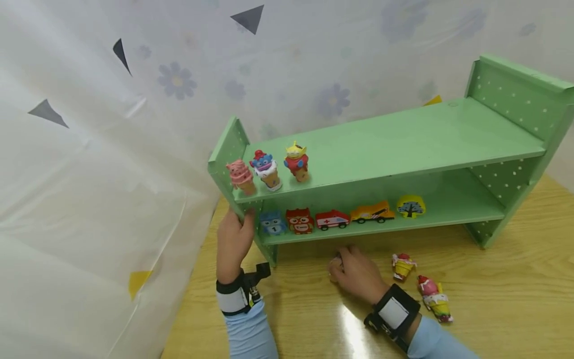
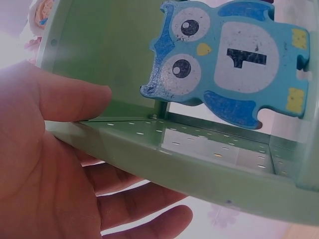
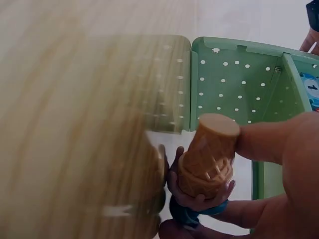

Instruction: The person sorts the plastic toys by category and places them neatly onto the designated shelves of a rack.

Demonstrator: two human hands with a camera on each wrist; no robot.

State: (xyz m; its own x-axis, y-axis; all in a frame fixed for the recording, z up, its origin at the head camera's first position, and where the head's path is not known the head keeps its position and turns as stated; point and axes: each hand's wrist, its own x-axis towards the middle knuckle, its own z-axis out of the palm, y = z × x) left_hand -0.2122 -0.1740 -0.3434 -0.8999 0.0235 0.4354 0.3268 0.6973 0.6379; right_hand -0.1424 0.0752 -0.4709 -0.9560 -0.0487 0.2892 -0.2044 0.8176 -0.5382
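Note:
My left hand (image 1: 235,244) grips the left side panel (image 2: 164,162) of a small green two-tier shelf (image 1: 403,137), the thumb inside and the fingers outside. Close to that thumb stands a blue owl block (image 2: 244,57) marked 1. Low over the wooden table, in front of the shelf, my right hand (image 1: 360,276) pinches an ice-cream-cone figurine (image 3: 212,154) between thumb and fingers. Its waffle cone points away from the palm, and its teal and purple part is partly hidden by the fingers. To the right of this hand lie two more cone figurines (image 1: 403,267), (image 1: 436,299).
Three cone figurines (image 1: 267,172) stand at the left of the upper tier. Along the lower tier are a red owl block (image 1: 299,221), an ambulance block (image 1: 333,220), a yellow tow truck block (image 1: 373,213) and a tree block (image 1: 410,206). A patterned sheet (image 1: 179,124) hangs behind.

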